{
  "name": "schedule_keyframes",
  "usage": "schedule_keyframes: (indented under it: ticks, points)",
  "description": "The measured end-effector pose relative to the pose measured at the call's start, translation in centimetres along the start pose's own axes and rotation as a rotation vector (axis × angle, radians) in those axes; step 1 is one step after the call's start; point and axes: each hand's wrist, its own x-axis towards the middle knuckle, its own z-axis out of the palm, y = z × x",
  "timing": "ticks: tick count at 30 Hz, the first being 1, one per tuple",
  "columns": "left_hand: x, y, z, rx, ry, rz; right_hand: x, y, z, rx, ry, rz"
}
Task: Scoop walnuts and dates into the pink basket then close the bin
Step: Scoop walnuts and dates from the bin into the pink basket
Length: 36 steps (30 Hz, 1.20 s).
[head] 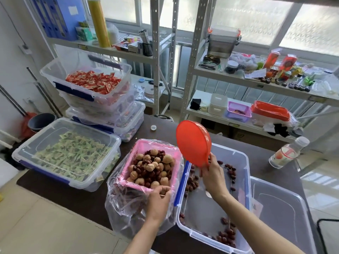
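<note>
Pink basket [128, 182] heaped with walnuts, dates, left fingers [161, 191] gripping rim, right fingers [211, 162] clamped on red scoop [192, 143]

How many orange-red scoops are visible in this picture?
1. The orange-red scoop is raised above the open bin, held by the right hand. Others may be hidden among the shelf clutter.
</note>
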Motion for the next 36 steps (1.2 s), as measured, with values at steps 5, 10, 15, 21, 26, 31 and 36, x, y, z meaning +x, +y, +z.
schedule_keyframes:
  ticks: [5, 10, 15, 21, 26, 31, 36]
  points:
    - [0.1, 1.0, 2.5, 0.081, -0.073, 0.045, -1.8, 3.6, -1.9, 0.269, 0.092, 0.342]
    - [0.7, 1.2, 4.5, 0.224, -0.035, 0.114, -4.2, 7.8, -0.6, 0.356, 0.089, 0.6]
    - [0.8, 1.2, 5.1, 0.335, -0.033, 0.161, -6.1, 14.0, 3.6, 0.257, 0.077, 0.783]
    - [0.8, 1.0, 5.2, 0.386, -0.007, 0.207, -7.6, 9.6, 1.9, 0.236, 0.039, 0.878]
    - [0.7, 1.5, 5.5, 0.378, 0.009, 0.208, -7.2, 12.3, 2.7, 0.228, -0.044, 0.871]
    - [0.6, 1.9, 5.6, 0.361, 0.028, 0.203, -7.5, 9.5, -0.4, 0.08, -0.134, 0.826]
    - [0.7, 2.8, 6.1, 0.335, 0.032, 0.226, -7.6, 10.0, -1.3, -0.117, -0.14, 0.791]
